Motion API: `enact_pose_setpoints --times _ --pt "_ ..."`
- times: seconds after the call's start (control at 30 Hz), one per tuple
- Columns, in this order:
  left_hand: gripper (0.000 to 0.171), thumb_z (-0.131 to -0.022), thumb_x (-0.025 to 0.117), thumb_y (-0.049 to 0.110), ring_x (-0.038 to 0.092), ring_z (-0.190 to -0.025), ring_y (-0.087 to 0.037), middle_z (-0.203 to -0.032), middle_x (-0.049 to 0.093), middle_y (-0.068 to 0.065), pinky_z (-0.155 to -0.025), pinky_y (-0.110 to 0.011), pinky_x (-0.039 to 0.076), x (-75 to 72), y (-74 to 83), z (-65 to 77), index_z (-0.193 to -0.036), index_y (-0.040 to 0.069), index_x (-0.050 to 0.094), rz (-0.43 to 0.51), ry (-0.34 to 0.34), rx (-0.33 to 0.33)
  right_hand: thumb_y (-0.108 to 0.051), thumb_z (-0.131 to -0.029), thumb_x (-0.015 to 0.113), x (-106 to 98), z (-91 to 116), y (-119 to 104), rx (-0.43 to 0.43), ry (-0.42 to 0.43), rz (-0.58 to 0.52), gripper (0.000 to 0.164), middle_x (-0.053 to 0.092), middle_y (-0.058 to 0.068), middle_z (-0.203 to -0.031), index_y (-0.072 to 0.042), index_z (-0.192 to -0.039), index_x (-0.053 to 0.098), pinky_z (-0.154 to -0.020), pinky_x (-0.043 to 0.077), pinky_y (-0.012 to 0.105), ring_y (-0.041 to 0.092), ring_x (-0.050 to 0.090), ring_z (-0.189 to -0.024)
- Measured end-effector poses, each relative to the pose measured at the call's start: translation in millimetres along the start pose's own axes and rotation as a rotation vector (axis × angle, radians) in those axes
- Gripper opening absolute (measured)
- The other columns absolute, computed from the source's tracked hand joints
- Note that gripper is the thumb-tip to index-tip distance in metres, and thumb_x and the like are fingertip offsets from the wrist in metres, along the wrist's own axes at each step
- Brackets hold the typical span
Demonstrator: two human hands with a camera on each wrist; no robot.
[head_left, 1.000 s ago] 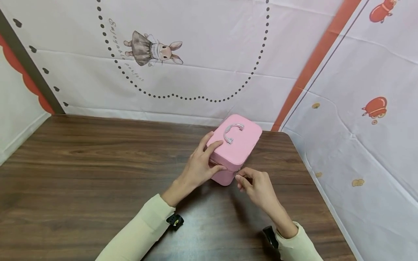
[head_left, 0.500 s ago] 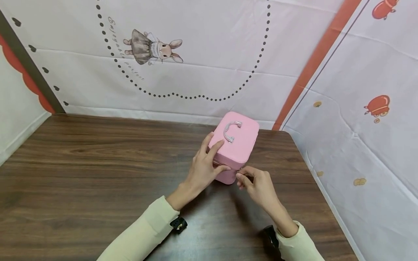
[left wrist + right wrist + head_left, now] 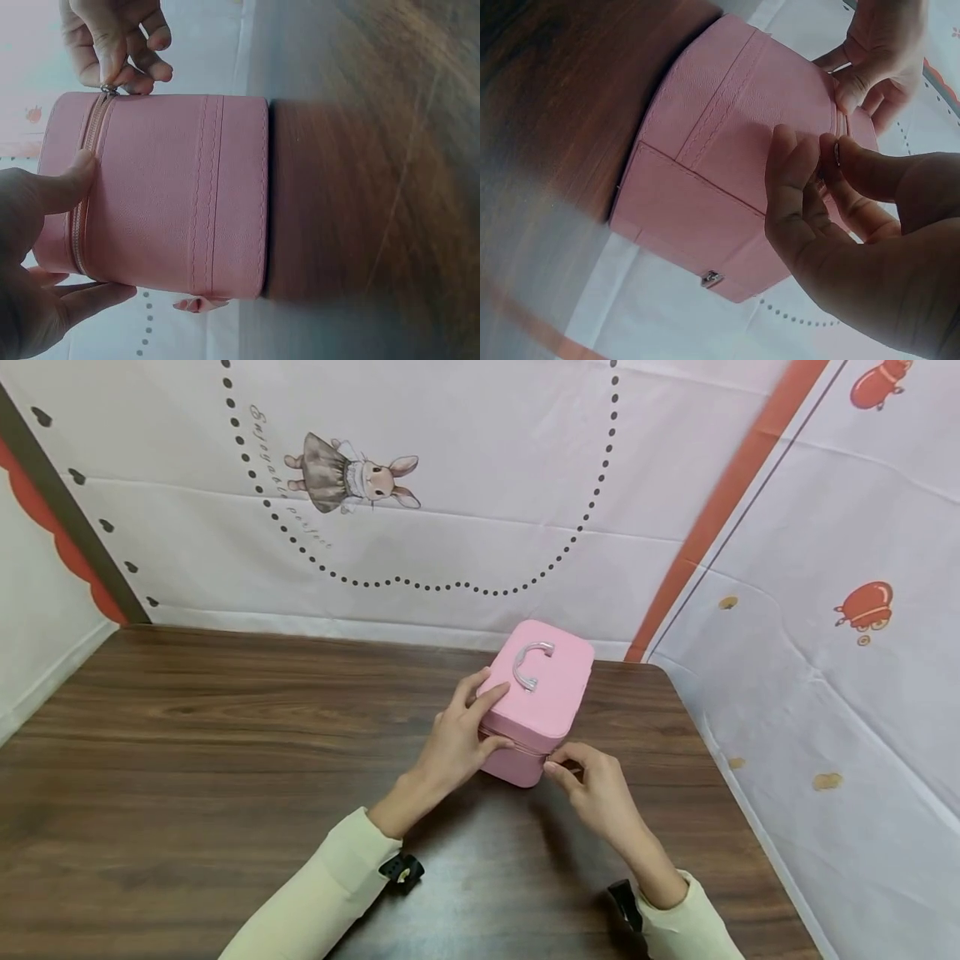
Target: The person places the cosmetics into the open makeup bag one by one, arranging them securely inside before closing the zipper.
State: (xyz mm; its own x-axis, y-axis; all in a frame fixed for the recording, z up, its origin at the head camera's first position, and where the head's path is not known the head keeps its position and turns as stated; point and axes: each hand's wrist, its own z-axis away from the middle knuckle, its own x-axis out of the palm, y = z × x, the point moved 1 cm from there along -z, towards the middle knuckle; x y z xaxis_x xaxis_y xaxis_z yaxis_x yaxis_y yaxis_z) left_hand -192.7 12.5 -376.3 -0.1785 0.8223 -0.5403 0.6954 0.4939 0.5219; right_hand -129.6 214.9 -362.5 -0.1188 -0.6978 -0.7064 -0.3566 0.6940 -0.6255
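Note:
A pink zip-up vanity case (image 3: 557,693) with a silver handle (image 3: 522,667) on its lid stands upright near the back right of the table. My left hand (image 3: 452,735) grips its left side, fingers on the lid and side. In the left wrist view the thumb (image 3: 79,176) presses beside the zipper (image 3: 77,232). My right hand (image 3: 597,789) is at the near right corner, where thumb and index finger pinch the metal zipper pull (image 3: 109,89). The right wrist view shows that pinch, with the pull mostly hidden. A small metal fitting (image 3: 712,278) sits on another side of the case.
The brown wood-grain table (image 3: 225,777) extends to the left and front. A white printed cloth (image 3: 465,460) hangs just behind the case, and another patterned cloth (image 3: 810,693) runs along the table's right edge. Dark camera straps sit on both wrists.
The case has turned slightly and its far end has shifted a little left. Both hands keep their hold, with the right hand staying at the near corner.

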Motion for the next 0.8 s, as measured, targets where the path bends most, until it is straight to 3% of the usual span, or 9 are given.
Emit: enact_pose_setpoints --times 0.2,0.37,0.47,0.63,0.8 --pt "0.074 -0.068 0.087 0.02 0.063 -0.093 -0.03 -0.138 0.04 -0.02 -0.072 -0.04 0.054 3.9 10.3 2.0 -0.133 0.006 0.054 -0.063 0.028 0.007 -0.004 -0.087 0.068 -2 -1 -1 0.018 0.047 0.016 0.011 0.062 -0.004 -0.068 -0.009 -0.077 0.067 -0.054 0.046 0.025 0.013 0.057 -0.06" --pt "0.076 -0.068 0.088 0.018 0.063 -0.092 -0.034 -0.136 0.038 -0.023 -0.073 -0.041 0.054 8.2 18.0 6.0 -0.133 0.004 0.052 -0.122 0.06 0.0 0.0 -0.089 0.064 1 1 -4 0.062 0.053 -0.077 0.012 0.064 0.001 -0.064 -0.003 -0.077 0.067 -0.051 0.053 0.03 0.016 0.063 -0.054" --pt "0.078 -0.066 0.089 0.018 0.061 -0.088 -0.03 -0.136 0.039 -0.021 -0.069 -0.041 0.054 9.8 18.9 7.6 -0.133 0.005 0.052 -0.136 0.088 -0.01 0.002 -0.088 0.064 4 1 -7 0.031 0.075 -0.1 0.012 0.065 0.003 -0.063 0.0 -0.077 0.066 -0.05 0.053 0.032 0.015 0.063 -0.051" --pt "0.078 -0.064 0.091 0.017 0.059 -0.081 -0.025 -0.135 0.04 -0.02 -0.062 -0.039 0.053 11.2 19.0 8.8 -0.131 0.006 0.054 -0.142 0.132 -0.012 0.002 -0.088 0.065 13 1 -11 -0.077 0.083 -0.104 0.01 0.065 0.001 -0.063 0.0 -0.078 0.066 -0.047 0.05 0.024 0.016 0.063 -0.05" --pt "0.077 -0.065 0.09 0.02 0.061 -0.082 -0.028 -0.133 0.041 -0.021 -0.062 -0.04 0.054 15.8 23.6 14.6 -0.131 0.005 0.054 -0.177 0.15 -0.029 0.002 -0.087 0.065 21 2 -13 -0.084 0.084 -0.124 0.01 0.064 0.001 -0.063 -0.001 -0.078 0.067 -0.046 0.048 0.021 0.018 0.063 -0.05"
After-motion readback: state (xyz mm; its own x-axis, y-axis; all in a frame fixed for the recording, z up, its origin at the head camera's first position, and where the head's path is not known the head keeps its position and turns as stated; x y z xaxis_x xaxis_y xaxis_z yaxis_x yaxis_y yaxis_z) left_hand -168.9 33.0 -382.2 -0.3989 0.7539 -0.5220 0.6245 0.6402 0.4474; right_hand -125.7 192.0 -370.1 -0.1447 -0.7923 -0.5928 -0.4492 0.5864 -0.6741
